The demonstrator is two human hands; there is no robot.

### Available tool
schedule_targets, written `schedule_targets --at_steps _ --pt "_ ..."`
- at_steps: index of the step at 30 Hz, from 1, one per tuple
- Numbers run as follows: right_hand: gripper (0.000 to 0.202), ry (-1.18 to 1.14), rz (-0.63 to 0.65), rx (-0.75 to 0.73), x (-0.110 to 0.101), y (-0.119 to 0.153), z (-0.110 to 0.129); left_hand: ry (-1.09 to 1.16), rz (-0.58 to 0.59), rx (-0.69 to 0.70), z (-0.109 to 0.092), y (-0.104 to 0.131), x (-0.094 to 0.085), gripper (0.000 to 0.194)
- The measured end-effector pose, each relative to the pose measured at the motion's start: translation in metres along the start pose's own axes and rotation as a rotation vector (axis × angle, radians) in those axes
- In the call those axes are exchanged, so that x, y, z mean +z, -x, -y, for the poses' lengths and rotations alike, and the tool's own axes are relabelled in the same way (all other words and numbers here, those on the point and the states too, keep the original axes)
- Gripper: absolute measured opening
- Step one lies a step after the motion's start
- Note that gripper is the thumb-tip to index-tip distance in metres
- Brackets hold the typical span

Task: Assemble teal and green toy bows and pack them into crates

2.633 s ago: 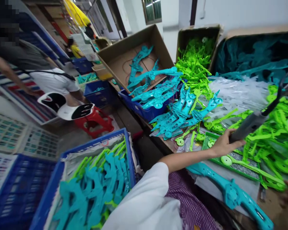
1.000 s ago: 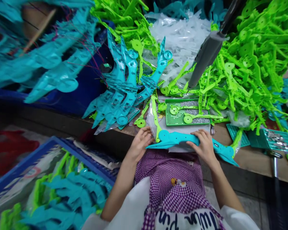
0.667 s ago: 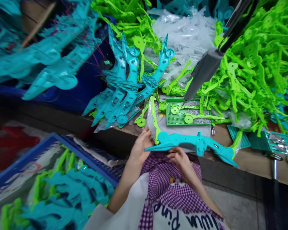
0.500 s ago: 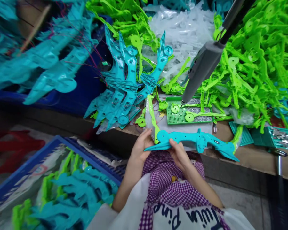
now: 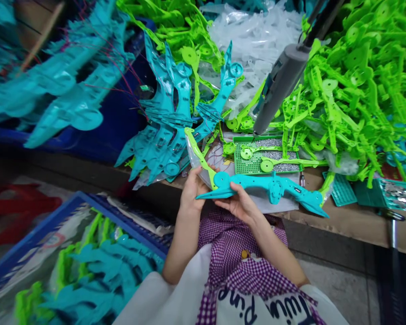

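Note:
Between my two hands is a long teal plastic piece (image 5: 257, 182), held level over the table's front edge. My left hand (image 5: 193, 189) grips its left end, where a green arm with a clear part (image 5: 199, 155) joins and points up and left. My right hand (image 5: 240, 203) pinches the teal piece right of its round disc, thumb on top and fingers beneath. Another green arm shows at the right end. Just beyond lies a green tray (image 5: 238, 158) of small metal screws, two green arms resting across it. The tip of a grey electric screwdriver (image 5: 280, 88) hangs over the tray.
Teal parts (image 5: 169, 113) are stacked at the back left, green parts (image 5: 365, 90) heaped at the right, clear parts (image 5: 253, 40) behind. A blue crate (image 5: 37, 239) of assembled pieces stands lower left. A teal box (image 5: 368, 194) with metal bits sits at the right.
Both hands have moved slightly left and up with the teal piece. The green arm at its left end now leans further left. My right hand's fingers show more beneath the piece.

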State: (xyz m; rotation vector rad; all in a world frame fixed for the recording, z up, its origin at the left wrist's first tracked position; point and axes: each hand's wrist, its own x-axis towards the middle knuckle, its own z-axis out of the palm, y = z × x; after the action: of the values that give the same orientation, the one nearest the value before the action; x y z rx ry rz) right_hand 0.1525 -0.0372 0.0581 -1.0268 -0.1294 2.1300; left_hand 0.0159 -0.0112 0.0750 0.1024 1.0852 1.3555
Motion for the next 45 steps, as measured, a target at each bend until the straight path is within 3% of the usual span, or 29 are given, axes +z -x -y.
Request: schedule_targets --at_steps 2,5,11,16,23,30,34,39,42,44,45 --pt "0.019 0.017 0.011 0.034 -0.003 -0.002 0.000 -0.029 0.037 0.030 0.002 0.004 -0.005 0.018" --pt "0.018 -0.046 -0.001 -0.048 -0.003 -0.004 -0.002 -0.051 0.107 0.069 0.007 0.010 -0.014 0.029" --pt "0.030 0.000 -0.066 -0.100 -0.007 -0.004 -0.004 -0.084 0.043 0.161 0.014 0.015 -0.015 0.032" --pt "0.039 0.090 -0.059 -0.111 -0.014 0.002 -0.001 -0.136 0.069 0.187 0.016 0.024 -0.011 0.036" --pt "0.036 0.115 -0.017 -0.112 -0.022 0.004 -0.001 -0.134 0.144 0.076 0.006 0.013 -0.018 0.036" --pt "0.036 0.193 0.061 -0.112 -0.038 0.022 -0.006 -0.301 0.369 -0.059 -0.012 0.003 -0.009 0.030" --pt "0.042 0.172 0.050 -0.131 -0.034 0.022 -0.009 -0.311 0.420 -0.123 -0.017 -0.002 -0.008 0.040" --pt "0.048 0.110 0.067 -0.227 -0.022 0.012 -0.012 -0.141 0.426 -0.074 0.006 0.017 -0.032 0.075" --pt "0.048 0.391 0.181 -0.202 -0.026 0.036 0.004 -0.159 0.285 -0.049 0.021 0.037 -0.048 0.071" --pt "0.042 0.821 0.209 -0.208 -0.037 0.068 0.029 -0.226 0.210 -0.095 0.026 0.045 -0.053 0.065" --pt "0.036 1.068 0.156 -0.269 -0.044 0.085 0.047 -0.248 0.187 -0.125 0.028 0.046 -0.054 0.064"
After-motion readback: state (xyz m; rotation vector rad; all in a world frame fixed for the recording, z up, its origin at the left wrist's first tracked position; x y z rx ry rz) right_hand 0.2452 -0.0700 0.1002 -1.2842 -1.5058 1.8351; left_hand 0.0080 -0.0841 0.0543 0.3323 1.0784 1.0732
